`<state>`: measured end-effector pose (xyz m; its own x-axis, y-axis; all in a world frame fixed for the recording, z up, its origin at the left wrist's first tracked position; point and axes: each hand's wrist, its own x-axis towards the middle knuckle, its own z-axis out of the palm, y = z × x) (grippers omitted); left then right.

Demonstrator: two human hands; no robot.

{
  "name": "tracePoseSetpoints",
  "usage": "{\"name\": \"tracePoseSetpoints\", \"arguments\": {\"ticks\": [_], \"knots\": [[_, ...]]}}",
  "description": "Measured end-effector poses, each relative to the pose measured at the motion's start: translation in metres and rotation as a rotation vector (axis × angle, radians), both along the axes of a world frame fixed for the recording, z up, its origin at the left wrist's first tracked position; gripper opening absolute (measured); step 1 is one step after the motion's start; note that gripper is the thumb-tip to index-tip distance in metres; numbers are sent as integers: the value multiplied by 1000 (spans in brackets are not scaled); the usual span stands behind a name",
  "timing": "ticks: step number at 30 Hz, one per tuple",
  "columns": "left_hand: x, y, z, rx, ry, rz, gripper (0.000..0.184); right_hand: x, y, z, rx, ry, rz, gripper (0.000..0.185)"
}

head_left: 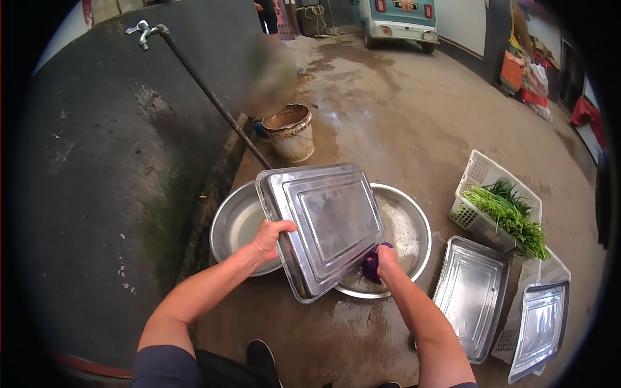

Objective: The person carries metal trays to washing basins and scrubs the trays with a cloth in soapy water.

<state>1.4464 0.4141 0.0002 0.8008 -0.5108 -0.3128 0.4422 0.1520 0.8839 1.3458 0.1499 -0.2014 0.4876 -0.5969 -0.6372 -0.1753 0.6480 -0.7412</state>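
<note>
A shiny rectangular metal tray (337, 216) is tilted above two basins, its underside facing me. My left hand (268, 240) grips its left edge, thumb lying over the underside. With closed fingers, my right hand (387, 257) holds a purple cloth (370, 267) at the tray's lower right edge. Beneath the tray's right side is a round metal basin (424, 226) of foamy water. The other metal basin (223, 216), at the left, is partly covered by the tray and my left arm.
A white plastic crate (467, 213) of green vegetables (508, 216) stands right. Nearer are a metal tray (471, 294) and another leaning tray (538, 323). A dirty bucket (294, 142) sits beyond the basins, by a pipe (213, 97) with a tap (143, 32). A vehicle (402, 26) and a person (266, 16) are farther back.
</note>
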Motion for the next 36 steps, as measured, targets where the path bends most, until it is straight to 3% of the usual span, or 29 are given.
{"name": "tracePoseSetpoints", "arguments": {"ticks": [5, 11, 20, 27, 36], "knots": [[-3, 5, 1, -5, -5, -1, 31, 3, -17, -13, -39, -22, -94, 7], [-9, 8, 3, -6, 10, 24, 33, 3, -25, -10, -12, -39, -34, 10], [-13, 7, -10, -20, 83, 48, 38, -16, 2, 13, 30, -28, -63, 9], [-15, 5, -14, -23, 68, 77, 32, -35, 40, 36, 42, -35, 13, 14], [-15, 1, -8, 5, 45, 88, 29, -51, 55, 40, 172, -145, 315, 12]]}}
